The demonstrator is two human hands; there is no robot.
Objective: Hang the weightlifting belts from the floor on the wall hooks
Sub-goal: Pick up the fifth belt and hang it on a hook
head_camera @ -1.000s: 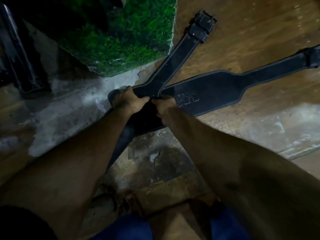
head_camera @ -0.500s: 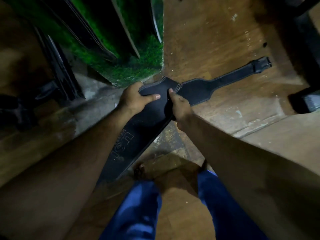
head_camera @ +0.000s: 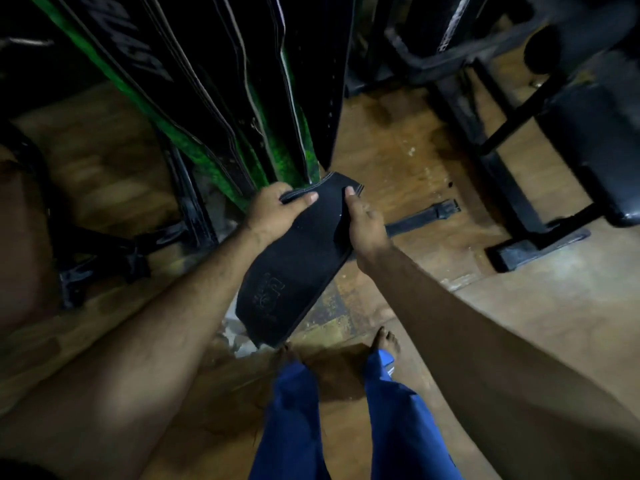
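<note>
A wide black leather weightlifting belt [head_camera: 294,265] with white stitching and an embossed logo is held off the floor between both hands. My left hand [head_camera: 273,213] grips its left edge near the top. My right hand [head_camera: 365,230] grips the right edge. The belt's lower end hangs toward my feet. A second black belt [head_camera: 424,216] lies flat on the wooden floor to the right, its buckle end pointing right; my right hand hides its near part. Several black belts [head_camera: 221,81] hang against the green wall ahead. No hooks are in view.
A black metal bench frame [head_camera: 540,244] with a padded seat stands at the right. Dark metal equipment [head_camera: 104,251] sits on the floor at the left. My bare feet [head_camera: 386,341] and blue trousers are below the belt on the worn wooden floor [head_camera: 398,150].
I have risen from a crouch with the belt lifted off the floor in both hands. The view has tilted up to the hanging belts; the second belt stays on the floor.
</note>
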